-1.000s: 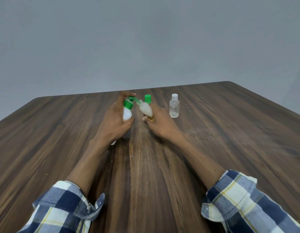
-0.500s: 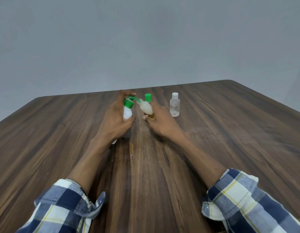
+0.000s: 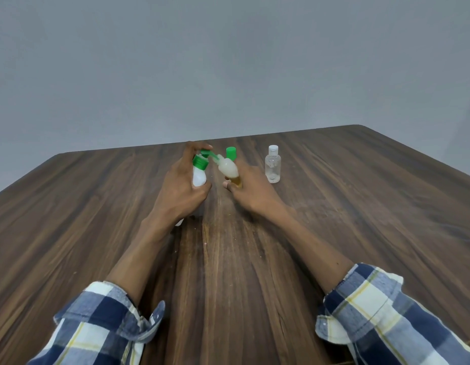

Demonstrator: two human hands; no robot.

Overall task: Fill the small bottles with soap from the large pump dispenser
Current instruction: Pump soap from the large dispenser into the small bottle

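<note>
Head: left hand (image 3: pixel 180 192) grips dispenser (image 3: pixel 199 173) (fingers curled).

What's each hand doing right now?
Left hand: grips the pump bottle, finger on the pump.
Right hand: holds a small bottle tilted at the nozzle.

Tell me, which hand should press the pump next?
Probably the left hand: it holds the pump dispenser, a finger already on top. The right hand is busy tilting the small bottle to the spout.
</note>
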